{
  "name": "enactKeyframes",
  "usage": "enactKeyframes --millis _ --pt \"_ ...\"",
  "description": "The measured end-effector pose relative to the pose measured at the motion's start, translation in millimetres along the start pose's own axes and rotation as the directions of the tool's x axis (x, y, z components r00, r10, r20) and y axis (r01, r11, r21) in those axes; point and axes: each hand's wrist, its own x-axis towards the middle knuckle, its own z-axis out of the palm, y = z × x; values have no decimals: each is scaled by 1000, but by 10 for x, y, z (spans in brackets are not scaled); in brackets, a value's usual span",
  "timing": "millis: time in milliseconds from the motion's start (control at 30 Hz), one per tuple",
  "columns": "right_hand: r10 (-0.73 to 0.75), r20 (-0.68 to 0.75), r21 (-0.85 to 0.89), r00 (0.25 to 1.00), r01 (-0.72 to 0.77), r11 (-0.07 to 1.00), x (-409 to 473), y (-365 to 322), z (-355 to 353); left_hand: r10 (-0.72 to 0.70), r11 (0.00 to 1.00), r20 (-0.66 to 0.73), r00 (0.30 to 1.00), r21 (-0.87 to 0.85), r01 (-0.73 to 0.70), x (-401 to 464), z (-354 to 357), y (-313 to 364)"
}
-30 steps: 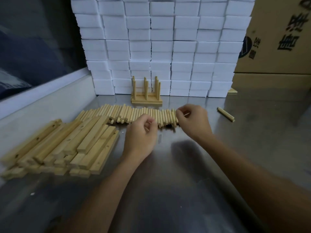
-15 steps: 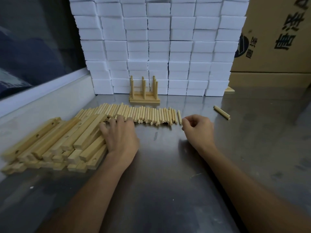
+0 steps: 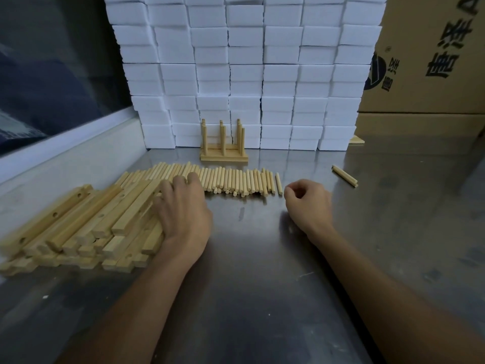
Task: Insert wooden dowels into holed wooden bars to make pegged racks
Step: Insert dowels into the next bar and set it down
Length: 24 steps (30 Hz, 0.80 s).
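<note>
A pile of holed wooden bars (image 3: 78, 224) lies at the left of the steel table (image 3: 262, 285). My left hand (image 3: 183, 214) rests on the pile's right edge, fingers spread over the bars and reaching the dowels. A row of several wooden dowels (image 3: 236, 179) lies side by side behind it, with one dowel (image 3: 278, 183) slightly apart at its right end. My right hand (image 3: 309, 203) sits on the table just right of that dowel, fingers loosely curled, with nothing visible in it. A finished pegged rack (image 3: 223, 151) stands upright at the back.
A wall of white foam blocks (image 3: 246, 74) rises behind the rack. Cardboard boxes (image 3: 433, 61) stand at the back right. A couple of stray dowels (image 3: 344, 176) lie to the right. A raised white ledge (image 3: 65, 164) borders the table on the left.
My left hand moved left from the dowel row onto the bar pile. My right hand drew back from the dowels' right end and settled on the table.
</note>
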Motion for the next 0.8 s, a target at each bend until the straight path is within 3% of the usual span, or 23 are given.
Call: enactKeyframes --millis 100,233,367,500,667,800 --pt "-5 66 -131 998 14 991 32 15 40 6 947 -141 990 -316 -51 8 26 57" --pt "-22 204 -395 979 103 913 54 27 117 -105 722 -197 975 -689 -61 33 42 108" --pt "-33 295 -488 955 180 854 47 41 162 -178 617 -206 962 -785 -55 67 29 94" --pt "-22 275 -527 961 170 833 45 24 144 -167 566 -133 977 -824 -16 81 31 68" --pt "15 99 -493 995 36 869 12 -48 83 -133 539 -104 986 -842 -16 94 51 60" --pt "100 -54 -511 994 -114 852 5 -84 34 -12 540 -150 989 -833 -120 51 50 67"
